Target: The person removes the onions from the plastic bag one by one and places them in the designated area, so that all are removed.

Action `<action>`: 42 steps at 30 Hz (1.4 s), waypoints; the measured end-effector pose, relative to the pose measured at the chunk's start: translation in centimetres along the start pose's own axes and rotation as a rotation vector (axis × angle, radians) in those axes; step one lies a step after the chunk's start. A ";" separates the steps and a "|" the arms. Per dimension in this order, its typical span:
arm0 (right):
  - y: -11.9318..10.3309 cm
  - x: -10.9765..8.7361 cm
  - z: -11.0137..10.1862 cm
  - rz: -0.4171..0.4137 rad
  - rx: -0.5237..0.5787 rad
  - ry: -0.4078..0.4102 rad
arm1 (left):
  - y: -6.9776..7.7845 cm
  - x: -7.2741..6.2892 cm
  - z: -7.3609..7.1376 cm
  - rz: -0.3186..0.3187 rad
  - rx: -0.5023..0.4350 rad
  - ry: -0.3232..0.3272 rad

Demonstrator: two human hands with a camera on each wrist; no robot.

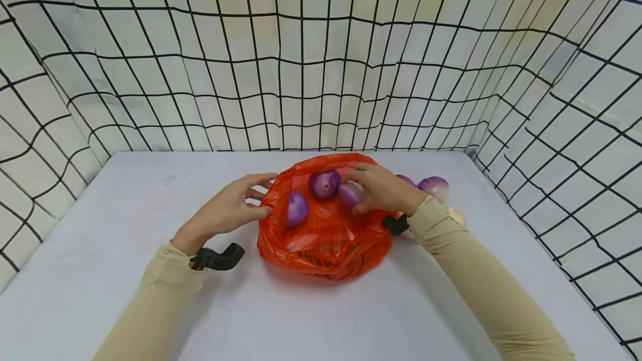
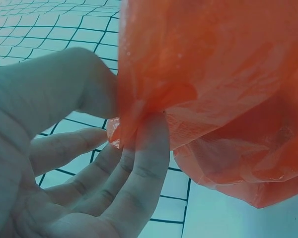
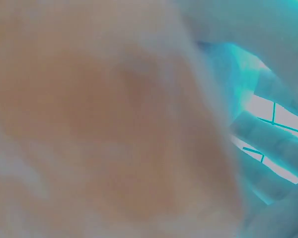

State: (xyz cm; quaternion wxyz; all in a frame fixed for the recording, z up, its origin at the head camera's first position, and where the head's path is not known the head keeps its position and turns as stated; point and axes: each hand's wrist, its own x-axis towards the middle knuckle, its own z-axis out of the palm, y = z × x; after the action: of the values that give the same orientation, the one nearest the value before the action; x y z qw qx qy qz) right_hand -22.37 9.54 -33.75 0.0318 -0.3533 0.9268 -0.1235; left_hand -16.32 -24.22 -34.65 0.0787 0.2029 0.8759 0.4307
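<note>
A red plastic bag (image 1: pixel 326 249) lies with its mouth spread on the white table, dark print on its near side. Two purple onions (image 1: pixel 325 184) rest inside it, one at the back and one by the left wall. My right hand (image 1: pixel 378 185) reaches over the bag's right rim and grips another onion (image 1: pixel 352 194) within the opening. At the left rim my left hand (image 1: pixel 228 205) pinches the bag's edge between thumb and fingers; the left wrist view shows the film (image 2: pixel 198 64) there. Blurred bag film covers most of the right wrist view.
More onions (image 1: pixel 434 187) lie on the table (image 1: pixel 90 272) to the right of the bag, partly hidden by my right arm. A pale yellowish item (image 1: pixel 456 216) shows beside the right sleeve. Black netting (image 1: pixel 301 63) over white walls surrounds the table's back and sides.
</note>
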 end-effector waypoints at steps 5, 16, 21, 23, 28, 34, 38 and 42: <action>-0.5 -0.7 -0.8 0.001 -0.012 0.026 | -0.1 0.1 0.0 0.000 -0.008 -0.004; -1.2 -2.2 -2.5 -0.039 0.001 0.099 | 0.0 0.0 0.1 -0.011 0.000 -0.008; -1.6 -3.1 -3.2 -0.033 0.006 0.112 | 0.0 0.1 0.2 -0.003 0.002 -0.008; -1.6 -3.4 -3.5 -0.030 -0.001 0.119 | 0.0 0.1 0.2 0.004 0.001 -0.007; -1.6 -4.0 -4.1 -0.020 -0.023 0.136 | -0.2 0.2 0.2 -0.004 0.008 -0.005; -1.4 -4.8 -4.7 -0.021 -0.018 0.159 | -0.2 0.3 0.3 -0.032 0.026 0.003; -1.2 -5.4 -5.1 -0.048 -0.019 0.200 | -0.2 0.3 0.3 -0.023 0.027 0.004; -0.8 -5.9 -5.5 -0.072 -0.035 0.238 | -0.2 0.2 0.3 -0.012 0.025 0.001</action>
State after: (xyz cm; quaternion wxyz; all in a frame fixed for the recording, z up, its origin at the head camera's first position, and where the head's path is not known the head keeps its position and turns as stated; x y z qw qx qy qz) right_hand -18.21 14.03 -28.37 -0.0890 -0.3700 0.9127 -0.1492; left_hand -16.47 -24.05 -34.98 0.0782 0.1981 0.8825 0.4194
